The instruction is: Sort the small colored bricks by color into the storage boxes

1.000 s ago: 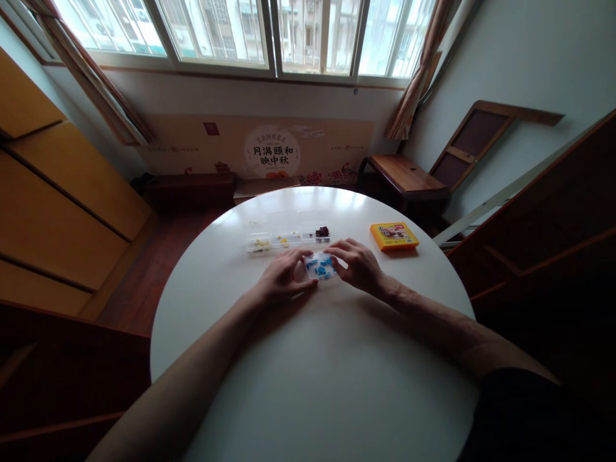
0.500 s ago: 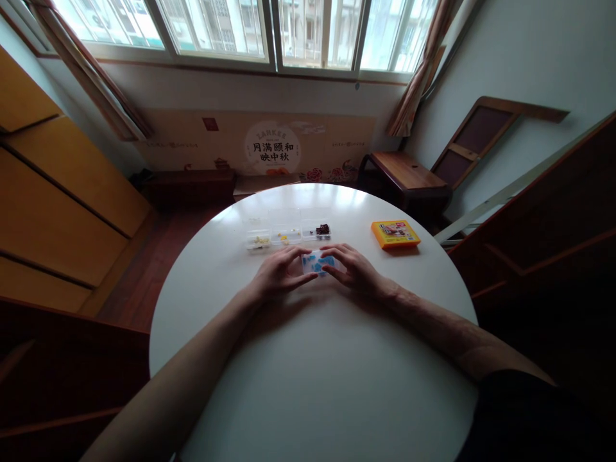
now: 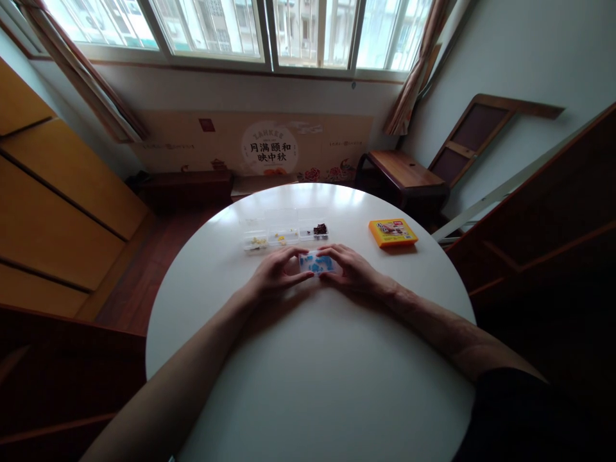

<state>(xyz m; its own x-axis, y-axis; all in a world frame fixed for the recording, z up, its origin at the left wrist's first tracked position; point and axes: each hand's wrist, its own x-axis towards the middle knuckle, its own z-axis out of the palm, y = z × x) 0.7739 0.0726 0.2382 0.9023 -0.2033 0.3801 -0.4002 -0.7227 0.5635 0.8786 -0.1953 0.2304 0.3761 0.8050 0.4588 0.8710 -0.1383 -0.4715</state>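
Between my two hands is a small clear plastic box (image 3: 315, 262) with blue pieces showing in it. My left hand (image 3: 282, 269) grips its left side, fingers at the far edge and thumb at the near edge. My right hand (image 3: 350, 266) holds the right side in the same manner. Just beyond my hands stand several clear open boxes in a row. The left box (image 3: 255, 242) has pale yellowish bits, the middle box (image 3: 283, 237) a few yellow pieces, and the right box (image 3: 314, 232) a clump of dark brown pieces.
A flat orange-yellow package (image 3: 393, 233) lies at the right on the round white table (image 3: 308, 372). Past the table are a wooden chair (image 3: 404, 170) and a long printed cardboard panel (image 3: 212, 138) under the windows. Dark wooden chair backs flank both sides.
Both hands stay on the small box. My right thumb has shifted from over the box toward its near edge, so more blue shows. The whole view has moved slightly.
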